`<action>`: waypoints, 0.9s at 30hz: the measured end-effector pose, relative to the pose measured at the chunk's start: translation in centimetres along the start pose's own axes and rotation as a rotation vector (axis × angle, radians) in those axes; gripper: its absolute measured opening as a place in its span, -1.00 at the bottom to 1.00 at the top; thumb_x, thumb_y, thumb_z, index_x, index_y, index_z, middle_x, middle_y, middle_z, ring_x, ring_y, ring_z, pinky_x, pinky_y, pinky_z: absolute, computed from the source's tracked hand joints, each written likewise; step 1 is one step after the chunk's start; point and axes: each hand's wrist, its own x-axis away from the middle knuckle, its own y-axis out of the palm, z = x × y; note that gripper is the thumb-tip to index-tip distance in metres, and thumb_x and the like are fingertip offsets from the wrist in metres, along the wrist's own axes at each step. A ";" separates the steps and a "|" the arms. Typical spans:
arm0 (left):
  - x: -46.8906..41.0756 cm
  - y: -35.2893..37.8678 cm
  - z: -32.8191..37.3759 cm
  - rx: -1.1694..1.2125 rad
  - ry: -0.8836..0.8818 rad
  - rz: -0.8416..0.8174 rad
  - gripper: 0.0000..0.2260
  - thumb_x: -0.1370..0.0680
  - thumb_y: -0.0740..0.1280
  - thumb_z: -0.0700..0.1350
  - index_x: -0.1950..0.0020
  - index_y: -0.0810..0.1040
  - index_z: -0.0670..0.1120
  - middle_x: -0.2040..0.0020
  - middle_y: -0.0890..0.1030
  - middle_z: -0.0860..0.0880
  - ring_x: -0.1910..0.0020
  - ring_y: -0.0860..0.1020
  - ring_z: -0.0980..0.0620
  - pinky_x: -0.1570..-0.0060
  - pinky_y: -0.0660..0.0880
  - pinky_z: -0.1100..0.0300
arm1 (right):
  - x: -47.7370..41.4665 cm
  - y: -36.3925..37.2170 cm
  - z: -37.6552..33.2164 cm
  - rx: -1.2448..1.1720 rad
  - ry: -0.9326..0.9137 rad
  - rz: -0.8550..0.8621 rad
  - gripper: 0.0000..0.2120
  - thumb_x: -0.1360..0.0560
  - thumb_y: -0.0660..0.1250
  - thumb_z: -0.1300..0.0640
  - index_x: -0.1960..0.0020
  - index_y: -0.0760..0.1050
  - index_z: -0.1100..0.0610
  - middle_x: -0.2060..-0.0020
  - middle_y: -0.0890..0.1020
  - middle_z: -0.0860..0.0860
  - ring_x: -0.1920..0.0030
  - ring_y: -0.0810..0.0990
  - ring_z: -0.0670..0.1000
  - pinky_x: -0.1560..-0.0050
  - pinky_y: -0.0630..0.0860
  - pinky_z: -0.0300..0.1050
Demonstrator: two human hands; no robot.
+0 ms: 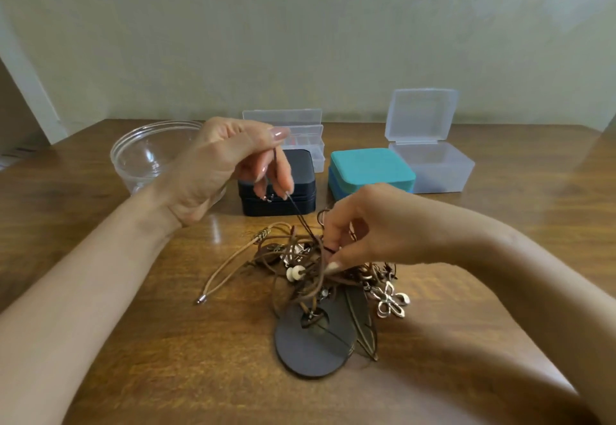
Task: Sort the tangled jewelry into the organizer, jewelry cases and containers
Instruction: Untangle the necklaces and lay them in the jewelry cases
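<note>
A tangle of brown cord necklaces (300, 268) lies on the wooden table (133, 341). In it I see a dark round pendant (313, 341), a silver flower charm (391, 301), white beads (295, 273) and a bronze leaf pendant (361, 324). My left hand (226, 164) is raised above the pile and pinches a thin dark cord (300, 214) that runs taut down into the tangle. My right hand (360, 224) rests on the pile and pinches cords at its middle.
Behind the pile stand a shut black jewelry case (300, 197), a shut teal case (370, 164), an open clear compartment organizer (310, 137), an open frosted box (433, 164) and a clear bowl (143, 154) at the left. A wall rises behind the table.
</note>
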 end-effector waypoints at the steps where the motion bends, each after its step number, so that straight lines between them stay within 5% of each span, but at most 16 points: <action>1: 0.0 0.0 0.0 0.009 -0.001 0.009 -0.59 -0.51 0.20 -0.08 0.57 0.41 -0.07 0.45 0.60 -0.07 0.42 0.54 0.02 0.41 0.42 0.28 | 0.1 -0.3 0.1 -0.045 -0.003 0.010 -0.89 -0.43 0.43 0.09 0.25 0.53 -0.01 0.39 0.52 -0.16 0.35 0.46 -0.33 0.33 0.36 -0.48; 4: 0.0 -0.1 -0.1 0.021 -0.012 0.049 -0.59 -0.51 0.21 -0.08 0.58 0.41 -0.04 0.54 0.52 -0.03 0.45 0.53 -0.01 0.31 0.43 0.15 | 0.6 -1.3 0.6 -0.197 0.000 0.077 -0.88 -0.40 0.44 0.06 0.26 0.58 0.08 0.49 0.51 -0.18 0.43 0.44 -0.25 0.42 0.31 -0.45; 10: 0.1 0.0 0.0 -0.031 -0.162 -0.056 -0.63 -0.48 0.28 -0.02 0.52 0.44 -0.07 0.47 0.58 -0.09 0.44 0.55 0.00 0.38 0.47 0.22 | 1.1 -3.1 1.9 -0.612 -0.179 0.206 -0.89 -0.40 0.38 0.12 0.26 0.58 0.15 0.35 0.64 0.00 0.27 0.59 -0.06 0.16 0.51 -0.27; 15: 0.5 0.9 0.5 0.001 -0.304 -0.305 -0.78 -0.48 0.35 0.02 0.20 0.44 -0.11 0.24 0.68 -0.17 0.47 0.57 0.02 0.49 0.46 0.30 | 1.0 -2.9 1.9 -0.941 -0.325 0.244 -0.85 -0.47 0.29 0.17 0.16 0.53 0.26 0.58 0.39 -0.05 0.58 0.34 -0.09 0.50 0.36 -0.30; 19: 0.0 1.2 -0.6 -0.008 -0.282 0.066 -0.86 -0.51 0.30 -0.04 0.05 0.47 -0.11 0.19 0.67 -0.09 0.62 0.36 0.20 0.62 0.26 0.41 | 1.1 -3.5 2.3 -1.051 -0.405 0.282 -0.83 -0.51 0.20 0.17 0.10 0.54 0.21 0.56 0.39 -0.07 0.61 0.30 -0.18 0.57 0.25 -0.35; 22: -0.5 0.7 -1.6 -0.262 -0.062 0.425 -0.89 -0.54 0.31 -0.04 -0.02 0.48 -0.04 0.10 0.57 0.04 0.38 0.44 0.28 0.37 0.35 0.32 | 1.1 -3.5 2.4 -1.004 -0.376 0.334 -0.83 -0.51 0.23 0.14 0.09 0.57 0.18 0.58 0.37 -0.05 0.63 0.27 -0.16 0.59 0.17 -0.30; 24: -0.4 1.0 -1.0 -0.214 0.022 0.323 -0.84 -0.52 0.31 0.08 -0.04 0.50 0.05 0.08 0.54 0.13 0.30 0.45 0.29 0.32 0.35 0.34 | 0.9 -3.1 2.2 -0.922 -0.305 0.384 -0.83 -0.48 0.28 0.10 0.12 0.60 0.15 0.63 0.34 -0.04 0.66 0.22 -0.14 0.59 0.05 -0.24; 27: 0.3 2.6 0.4 -0.065 -0.004 -0.120 -0.65 -0.39 0.21 0.21 -0.03 0.55 0.05 0.13 0.63 0.07 0.31 0.48 0.10 0.38 0.35 0.40 | 0.6 -2.6 1.8 -0.858 -0.188 0.444 -0.79 -0.40 0.34 0.05 0.13 0.60 0.19 0.67 0.30 -0.02 0.68 0.17 -0.13 0.56 -0.01 -0.17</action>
